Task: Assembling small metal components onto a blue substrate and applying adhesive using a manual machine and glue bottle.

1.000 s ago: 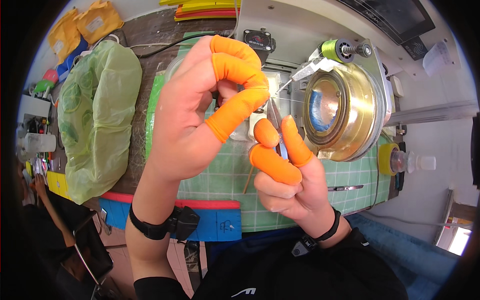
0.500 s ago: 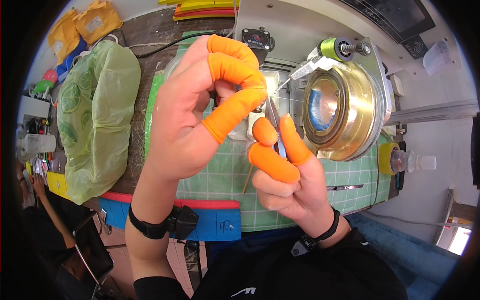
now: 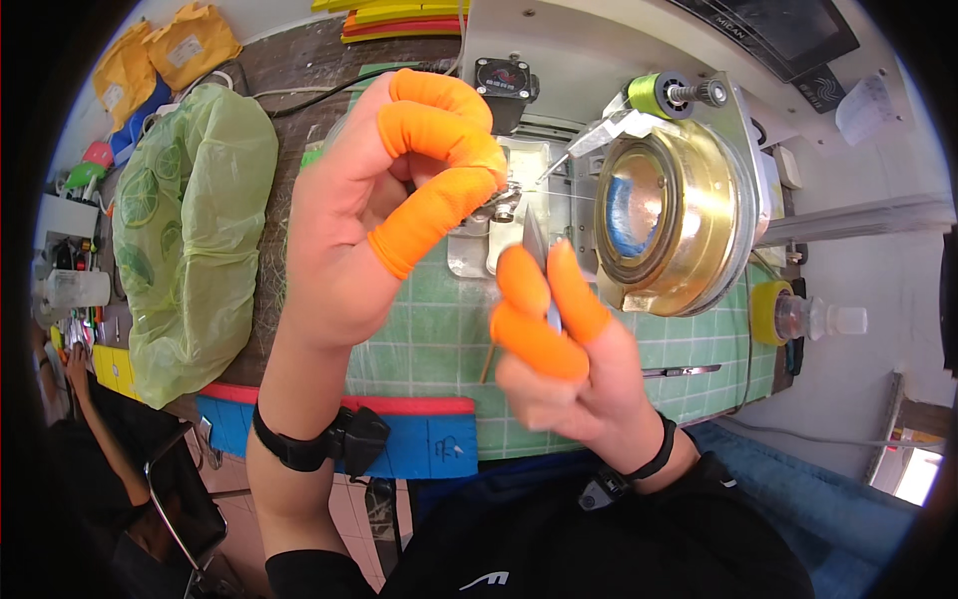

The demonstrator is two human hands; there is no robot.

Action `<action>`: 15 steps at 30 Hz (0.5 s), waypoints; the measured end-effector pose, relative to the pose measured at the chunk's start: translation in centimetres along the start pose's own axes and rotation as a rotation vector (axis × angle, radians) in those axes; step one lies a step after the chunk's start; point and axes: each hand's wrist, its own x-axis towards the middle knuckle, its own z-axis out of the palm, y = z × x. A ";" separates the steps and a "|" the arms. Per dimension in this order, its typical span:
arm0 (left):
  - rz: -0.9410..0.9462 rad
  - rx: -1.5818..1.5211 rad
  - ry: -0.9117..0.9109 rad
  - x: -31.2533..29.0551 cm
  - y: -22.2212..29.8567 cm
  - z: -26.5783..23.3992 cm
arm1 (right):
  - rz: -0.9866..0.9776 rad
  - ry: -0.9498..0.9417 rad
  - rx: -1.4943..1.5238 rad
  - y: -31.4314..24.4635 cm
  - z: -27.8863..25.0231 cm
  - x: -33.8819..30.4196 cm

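Note:
My left hand (image 3: 349, 200), with orange finger cots, is closed in a pinch above the machine's metal fixture (image 3: 469, 255). A fine thread (image 3: 559, 193) runs from its fingertips toward the gold round drum (image 3: 699, 220) on the right. Below and to the right, my right hand (image 3: 569, 349), also in orange cots, grips pointed metal tweezers (image 3: 536, 240). Their tip points up, just under the thread and apart from the left fingertips. A slim metal nozzle (image 3: 555, 167) slants down beside the drum. The left hand partly covers the fixture.
A spool of yellow-green thread (image 3: 651, 97) sits above the drum, near a black motor (image 3: 502, 82). On the green gridded mat (image 3: 439, 349) lie a dark slim tool (image 3: 683, 371) and a thin stick (image 3: 487, 364). A pale green bag (image 3: 200, 240) stands left; tape (image 3: 766, 312) lies right.
My left hand has shifted left, exposing more of the fixture and the thread. The tweezers now stand apart from the left fingertips. My right hand has tilted slightly.

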 end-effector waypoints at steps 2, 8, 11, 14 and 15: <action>-0.011 -0.024 -0.015 0.1 0.1 -0.2 | 0.078 -0.011 -0.071 0.5 0.3 -1.9; -0.006 0.171 -0.069 0.4 0.4 -0.2 | 0.184 0.023 -0.233 -0.5 -1.7 -8.2; -0.091 0.071 -0.133 1.0 0.8 -0.5 | 0.090 0.082 -0.252 -1.4 -2.5 -11.2; -0.080 0.022 -0.088 0.8 3.7 -2.2 | 0.020 0.123 -0.382 -2.2 -3.0 -13.6; -0.078 0.035 -0.073 0.1 5.5 -3.4 | -0.025 0.134 -0.443 -2.5 -3.2 -14.0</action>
